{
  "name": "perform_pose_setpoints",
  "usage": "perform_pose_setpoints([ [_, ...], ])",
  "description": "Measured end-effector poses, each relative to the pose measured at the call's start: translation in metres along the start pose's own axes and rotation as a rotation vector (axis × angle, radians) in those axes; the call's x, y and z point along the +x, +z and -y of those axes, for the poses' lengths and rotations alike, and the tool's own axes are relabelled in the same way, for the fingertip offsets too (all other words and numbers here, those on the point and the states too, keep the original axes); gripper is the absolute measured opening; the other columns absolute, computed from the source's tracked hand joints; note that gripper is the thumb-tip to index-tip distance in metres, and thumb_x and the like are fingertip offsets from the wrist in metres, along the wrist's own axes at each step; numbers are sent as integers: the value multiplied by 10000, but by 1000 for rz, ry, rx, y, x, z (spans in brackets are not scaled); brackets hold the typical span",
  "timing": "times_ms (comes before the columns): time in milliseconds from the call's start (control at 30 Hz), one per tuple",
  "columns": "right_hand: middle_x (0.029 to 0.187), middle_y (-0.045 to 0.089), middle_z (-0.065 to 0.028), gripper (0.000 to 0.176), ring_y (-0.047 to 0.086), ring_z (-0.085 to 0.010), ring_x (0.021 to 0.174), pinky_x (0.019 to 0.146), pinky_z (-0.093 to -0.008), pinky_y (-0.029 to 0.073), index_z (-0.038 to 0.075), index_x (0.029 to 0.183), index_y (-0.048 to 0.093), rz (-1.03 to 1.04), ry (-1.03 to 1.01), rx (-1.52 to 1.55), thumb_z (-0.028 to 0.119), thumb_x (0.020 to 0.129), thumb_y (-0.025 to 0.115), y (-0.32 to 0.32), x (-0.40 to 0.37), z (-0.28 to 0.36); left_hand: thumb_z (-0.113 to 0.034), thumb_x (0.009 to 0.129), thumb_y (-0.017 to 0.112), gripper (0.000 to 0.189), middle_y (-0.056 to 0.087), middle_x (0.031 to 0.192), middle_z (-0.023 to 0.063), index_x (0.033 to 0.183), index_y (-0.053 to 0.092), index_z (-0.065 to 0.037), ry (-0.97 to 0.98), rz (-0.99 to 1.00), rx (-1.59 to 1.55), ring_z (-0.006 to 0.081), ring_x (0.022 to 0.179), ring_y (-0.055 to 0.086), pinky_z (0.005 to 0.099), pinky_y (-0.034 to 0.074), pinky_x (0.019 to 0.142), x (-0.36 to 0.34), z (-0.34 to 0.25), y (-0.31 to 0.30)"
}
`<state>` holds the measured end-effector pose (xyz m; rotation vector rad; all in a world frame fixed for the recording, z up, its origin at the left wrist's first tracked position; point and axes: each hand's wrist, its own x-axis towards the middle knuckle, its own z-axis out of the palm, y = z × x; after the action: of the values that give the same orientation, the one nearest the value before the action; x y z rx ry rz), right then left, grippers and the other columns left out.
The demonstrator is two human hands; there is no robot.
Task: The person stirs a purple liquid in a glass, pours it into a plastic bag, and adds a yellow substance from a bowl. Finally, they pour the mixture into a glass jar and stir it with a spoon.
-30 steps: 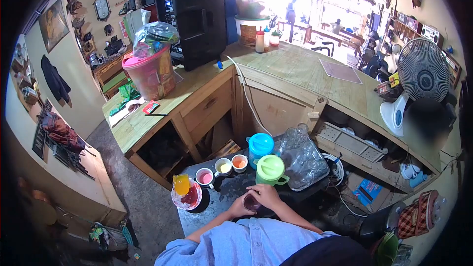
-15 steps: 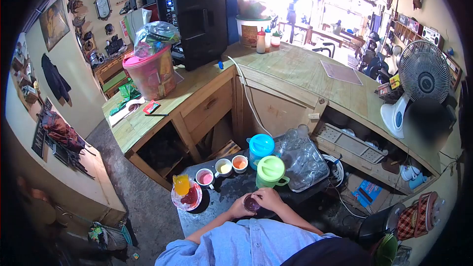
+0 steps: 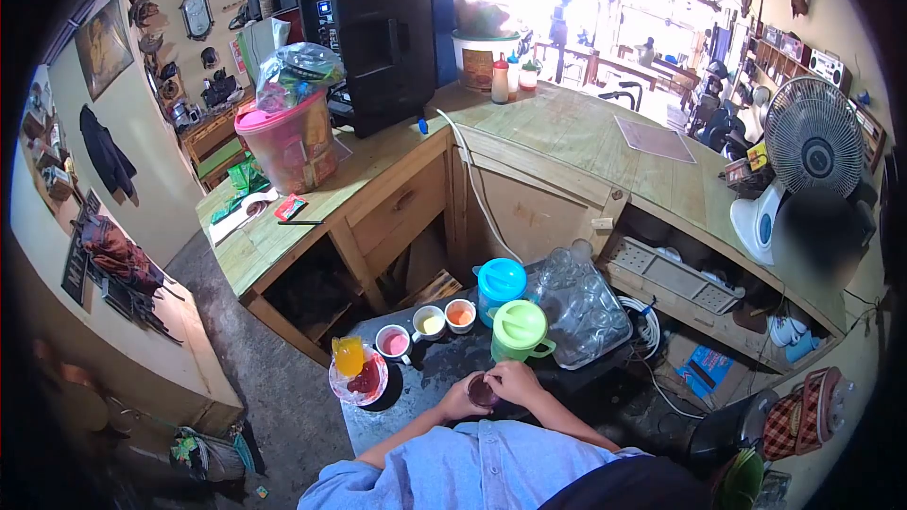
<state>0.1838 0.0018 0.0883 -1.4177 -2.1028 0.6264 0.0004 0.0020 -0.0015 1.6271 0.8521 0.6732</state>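
Close to my body, my left hand (image 3: 460, 399) is wrapped around the side of a small cup (image 3: 483, 393) with dark purplish contents. The fingers of my right hand (image 3: 516, 383) are pinched together over the cup's rim; what they hold, if anything, is too small to make out. Ahead of my hands stands a green lidded pitcher (image 3: 519, 329), with a blue lidded pitcher (image 3: 501, 285) behind it. To the left are a cup of pink contents (image 3: 393, 343), a cup of pale yellow contents (image 3: 429, 322) and a cup of orange contents (image 3: 460, 314).
A plate (image 3: 348, 395) with red stuff and a yellow-orange container (image 3: 348, 356) sits at the table's left edge. Right of the pitchers, a tray (image 3: 619, 332) holds several glasses. A wooden counter (image 3: 548, 123) wraps around the far side, bearing a black speaker (image 3: 373, 47) and a fan (image 3: 814, 137).
My right hand has shifted very slightly over the cup. My left hand keeps its hold, and everything else stays in place.
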Motion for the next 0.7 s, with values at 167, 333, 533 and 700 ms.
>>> perform_pose_setpoints([
  [167,784,673,-128,147,649,-313,717,658,-395,522,70,829,729,-104,-20,119,190,813,646,0,3,1,-164,553,891,830,603,1183,97,1267,482,-50,12,-8,15,190,1105,575,335,444,972,0,2,0],
  [333,776,673,-127,149,651,-307,712,658,-389,523,68,830,729,8,16,90,189,809,644,-1,2,2,-160,557,889,837,598,1191,99,1277,476,-53,2,0,-29,186,1108,572,332,440,976,0,6,1],
  [533,824,681,-141,169,653,-329,787,719,-398,522,50,848,722,51,48,89,191,812,637,-6,2,2,-156,557,890,856,595,1192,97,1292,466,-48,1,2,-54,189,1108,570,330,439,978,-1,2,2],
  [700,832,680,-148,176,655,-328,779,719,-399,522,51,847,723,-25,140,211,204,801,650,-6,5,6,-161,552,893,866,594,1190,96,1295,463,-44,12,-5,-31,191,1106,570,330,440,979,-1,4,1],
])
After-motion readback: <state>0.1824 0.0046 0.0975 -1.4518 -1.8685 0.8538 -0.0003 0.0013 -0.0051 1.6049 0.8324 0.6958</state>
